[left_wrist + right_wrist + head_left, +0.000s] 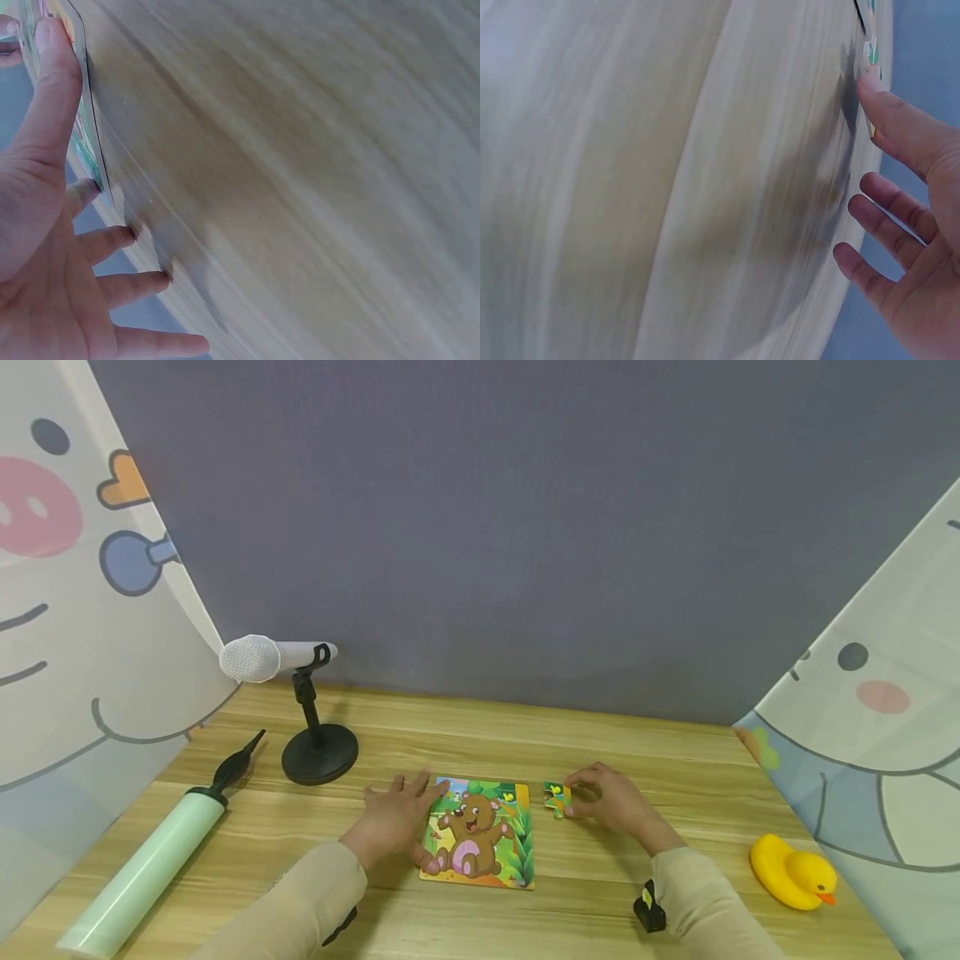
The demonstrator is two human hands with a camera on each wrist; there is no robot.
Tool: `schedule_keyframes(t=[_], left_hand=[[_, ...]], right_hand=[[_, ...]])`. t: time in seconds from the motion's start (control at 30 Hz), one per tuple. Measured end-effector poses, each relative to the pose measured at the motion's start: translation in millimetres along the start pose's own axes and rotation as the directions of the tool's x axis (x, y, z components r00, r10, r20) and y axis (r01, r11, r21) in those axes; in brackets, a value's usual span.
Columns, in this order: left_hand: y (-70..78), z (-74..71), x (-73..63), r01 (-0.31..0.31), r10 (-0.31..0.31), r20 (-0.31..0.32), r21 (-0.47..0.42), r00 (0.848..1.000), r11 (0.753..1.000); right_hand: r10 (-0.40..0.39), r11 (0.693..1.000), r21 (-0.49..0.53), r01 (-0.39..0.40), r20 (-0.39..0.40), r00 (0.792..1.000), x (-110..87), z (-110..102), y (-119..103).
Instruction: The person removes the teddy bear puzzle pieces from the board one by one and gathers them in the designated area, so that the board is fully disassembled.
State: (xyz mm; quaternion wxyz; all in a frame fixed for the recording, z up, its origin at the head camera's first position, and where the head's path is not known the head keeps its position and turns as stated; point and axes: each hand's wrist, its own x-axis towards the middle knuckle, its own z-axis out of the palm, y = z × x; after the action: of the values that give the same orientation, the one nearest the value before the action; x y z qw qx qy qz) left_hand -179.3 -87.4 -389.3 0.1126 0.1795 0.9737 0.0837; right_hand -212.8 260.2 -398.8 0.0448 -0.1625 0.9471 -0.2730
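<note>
While left fingers (133, 288) splay, right fingers (898, 118) pinch a puzzle piece (556, 797) the head view alone shows face-on.

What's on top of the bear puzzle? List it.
The left hand: its thumb rests on the lower-left part of the bear puzzle, its index finger over the upper-left edge. The bits of picture directly beneath them are hidden.

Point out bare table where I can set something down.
Bare table lies between the puzzle and grey backdrop, and right of the right hand, beyond the yellow duck. Crowded: both sides of the puzzle, with the left hand and the pinched piece.
</note>
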Motion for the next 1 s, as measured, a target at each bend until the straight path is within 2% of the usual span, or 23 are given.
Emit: schedule_keyframes(t=[0.3, 0.6, 0.83, 1.0], left_hand=[[-2.6, 1.2, -0.2, 0.002, 0.0, 0.029, -0.077, 1.0, 0.997], [-0.7, -0.4, -0.3, 0.017, -0.014, 0.037, -0.071, 0.999, 0.997], [0.9, -1.5, -1.1, 0.033, -0.03, 0.04, -0.078, 0.999, 0.996], [0.9, -1.7, -0.7, 0.037, -0.034, 0.045, -0.075, 0.998, 0.996]], right_hand=[[0.032, 0.999, 0.009, -0.032, 0.032, 0.999, -4.0, -2.6, 8.2], [0.037, 0.999, -0.029, -0.036, 0.028, 0.999, -2.5, -1.4, 9.5], [0.052, 0.998, -0.047, -0.05, 0.057, 0.997, -3.5, -2.9, 5.4], [0.02, 0.997, -0.079, -0.018, 0.033, 0.999, -3.5, -2.6, 1.3]])
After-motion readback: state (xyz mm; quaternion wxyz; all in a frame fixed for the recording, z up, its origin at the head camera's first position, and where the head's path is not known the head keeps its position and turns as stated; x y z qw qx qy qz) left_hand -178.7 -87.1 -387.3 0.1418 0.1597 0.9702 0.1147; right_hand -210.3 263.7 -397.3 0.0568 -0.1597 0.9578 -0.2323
